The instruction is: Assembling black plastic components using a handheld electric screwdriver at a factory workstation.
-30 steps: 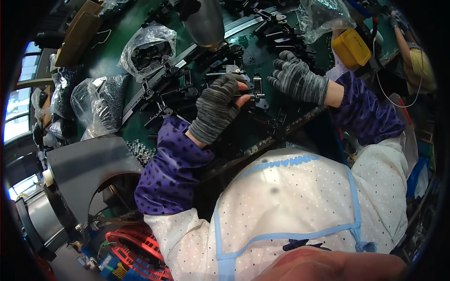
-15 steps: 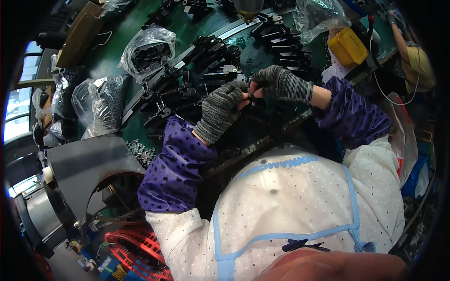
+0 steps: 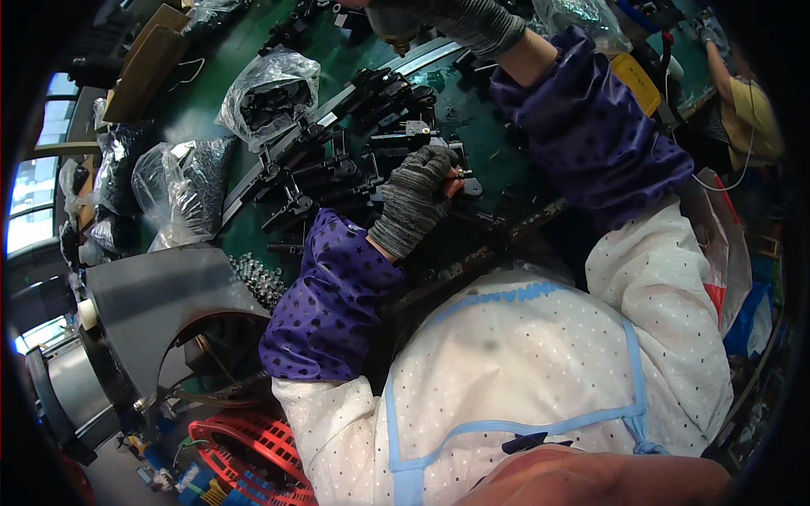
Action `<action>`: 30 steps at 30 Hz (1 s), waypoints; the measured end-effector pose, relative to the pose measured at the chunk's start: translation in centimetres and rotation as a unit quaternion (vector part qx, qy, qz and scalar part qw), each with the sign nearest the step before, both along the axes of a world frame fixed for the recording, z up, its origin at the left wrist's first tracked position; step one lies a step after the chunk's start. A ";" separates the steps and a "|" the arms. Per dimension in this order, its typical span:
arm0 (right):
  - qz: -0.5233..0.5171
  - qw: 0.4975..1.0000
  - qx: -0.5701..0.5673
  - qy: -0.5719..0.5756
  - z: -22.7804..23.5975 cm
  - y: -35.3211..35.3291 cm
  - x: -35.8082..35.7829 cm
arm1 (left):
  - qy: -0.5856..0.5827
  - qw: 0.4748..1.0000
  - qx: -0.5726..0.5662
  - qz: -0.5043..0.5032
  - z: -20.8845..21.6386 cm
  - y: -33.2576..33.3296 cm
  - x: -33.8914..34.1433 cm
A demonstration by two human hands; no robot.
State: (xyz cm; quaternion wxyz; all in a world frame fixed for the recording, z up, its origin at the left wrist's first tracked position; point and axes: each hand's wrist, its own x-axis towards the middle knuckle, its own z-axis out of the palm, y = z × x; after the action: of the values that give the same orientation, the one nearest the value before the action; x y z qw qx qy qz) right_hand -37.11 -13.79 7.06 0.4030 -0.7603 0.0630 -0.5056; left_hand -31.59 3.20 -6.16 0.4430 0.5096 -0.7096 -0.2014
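My left hand (image 3: 415,201), in a grey knitted glove with bare fingertips, is pinched on a small metal part (image 3: 461,174) above the green table. Just beyond its knuckles sits a black assembly with a silver metal block (image 3: 415,129). Higher up, at the top edge, my gloved right hand (image 3: 472,20) is closed round a hanging cylindrical tool (image 3: 393,24) with a narrow tip; some of its fingers are cut off by the frame. Several black clamp-like assemblies (image 3: 333,164) lie left of my left hand.
A metal rail (image 3: 245,196) runs diagonally across the table (image 3: 190,110). Plastic bags of parts (image 3: 274,97) lie on the left. Small shiny fasteners (image 3: 257,278) are heaped beside a grey machine housing (image 3: 160,291). A yellow bin (image 3: 637,82) stands at right; another person (image 3: 751,118) works beyond it.
My right hand has left the place beside my left hand and risen to the hanging tool, which has shifted left. My left hand has moved slightly right.
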 end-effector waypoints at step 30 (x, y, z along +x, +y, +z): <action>0.148 0.949 0.278 0.029 -10.4 4.9 -5.4 | -0.055 0.998 -0.009 0.028 -0.3 0.0 -0.3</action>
State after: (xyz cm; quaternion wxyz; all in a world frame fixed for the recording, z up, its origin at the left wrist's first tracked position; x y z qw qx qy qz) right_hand -42.48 -8.91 -3.32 0.6668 -0.6331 0.0992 -0.3804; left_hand -31.85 3.21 -6.45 0.4134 0.5354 -0.7200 -0.1546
